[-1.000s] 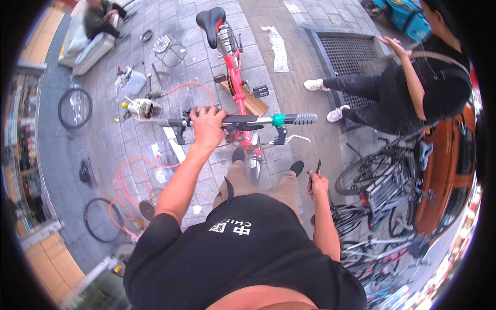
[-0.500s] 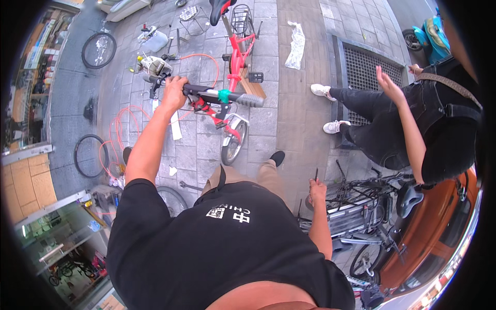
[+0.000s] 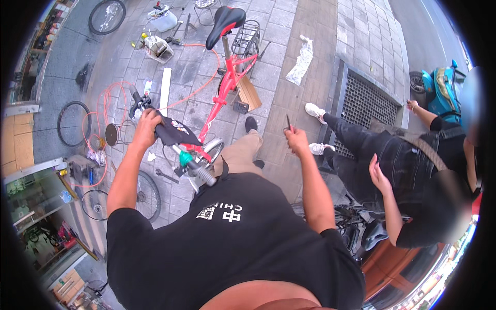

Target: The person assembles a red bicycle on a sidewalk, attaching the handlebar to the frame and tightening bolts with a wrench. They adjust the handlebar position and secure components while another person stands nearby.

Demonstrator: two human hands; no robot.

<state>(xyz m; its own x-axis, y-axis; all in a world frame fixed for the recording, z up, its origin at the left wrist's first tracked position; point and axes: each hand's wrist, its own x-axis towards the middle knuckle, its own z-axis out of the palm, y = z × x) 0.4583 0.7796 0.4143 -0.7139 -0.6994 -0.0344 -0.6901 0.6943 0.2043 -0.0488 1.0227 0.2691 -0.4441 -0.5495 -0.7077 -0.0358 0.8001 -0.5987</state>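
A red bicycle (image 3: 223, 98) with a black and red saddle (image 3: 226, 26) stands in front of me, its handlebar turned. My left hand (image 3: 146, 128) is closed round the handlebar, beside a black pouch (image 3: 177, 133) hanging on the bar. Green tape (image 3: 185, 158) wraps the bar near its grey ribbed grip (image 3: 202, 173), which points at my waist. Away from the bicycle, my right hand (image 3: 296, 140) grips a thin dark tool (image 3: 288, 121) whose tip sticks up; its kind is too small to make out.
A person (image 3: 413, 170) in black stands at my right beside a floor grate (image 3: 369, 98). Loose tyres (image 3: 75, 124), an orange hose (image 3: 111, 95), a stool (image 3: 111, 134), a wrench (image 3: 168, 176) and a parts tub (image 3: 158, 49) lie leftward. Parked bicycles (image 3: 354, 227) stand lower right.
The handlebar has swung nearer to me and leftward with my left hand on it. My right hand has risen forward with the tool. My foot has stepped forward next to the bicycle.
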